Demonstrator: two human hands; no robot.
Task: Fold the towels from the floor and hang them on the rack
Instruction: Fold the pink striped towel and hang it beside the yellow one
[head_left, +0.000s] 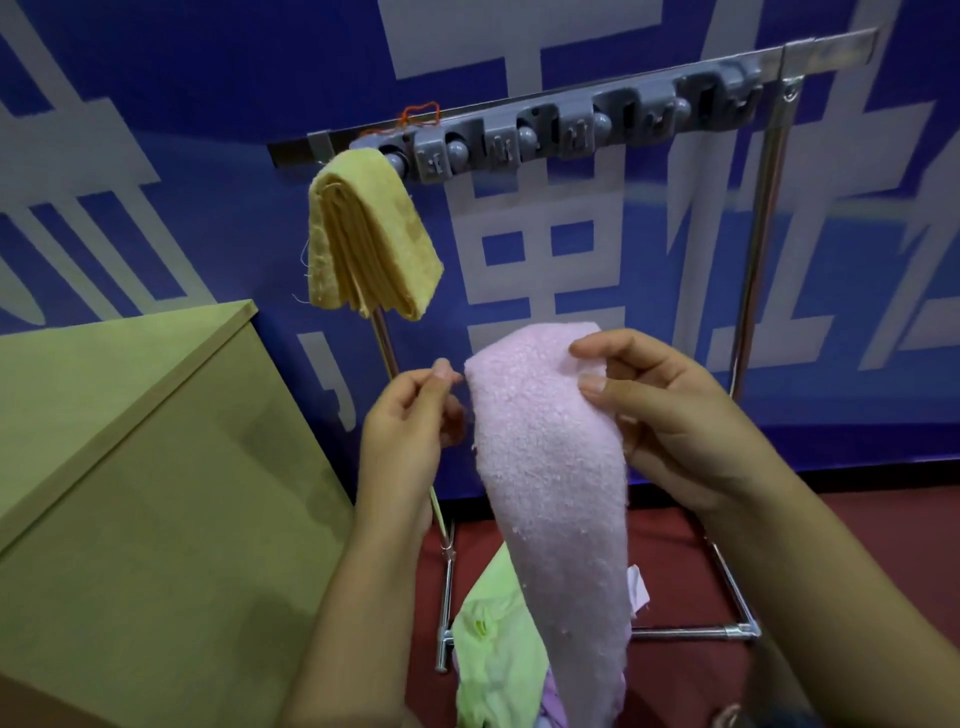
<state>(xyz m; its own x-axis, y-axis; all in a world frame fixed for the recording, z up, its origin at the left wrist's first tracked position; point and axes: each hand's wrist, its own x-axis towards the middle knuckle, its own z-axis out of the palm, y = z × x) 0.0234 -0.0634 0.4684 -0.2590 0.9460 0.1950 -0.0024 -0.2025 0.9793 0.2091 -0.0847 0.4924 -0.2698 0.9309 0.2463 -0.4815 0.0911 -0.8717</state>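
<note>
Just one head cam here, looking forward and down from close up. Both hands fill the near middle, with the rack (571, 130) farther off against the blue wall (156, 104).

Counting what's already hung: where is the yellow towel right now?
In the head view, the folded yellow towel hangs at the left end of the rack, draped over its leftmost grey knob, above the beige cabinet and up-left of the pink towel.

Your pink towel (550, 467) runs off the bottom edge and hides part of the floor pile (493, 660). The rack (571, 130) looks blurred; the box (130, 493) is cut at the left edge.
</note>
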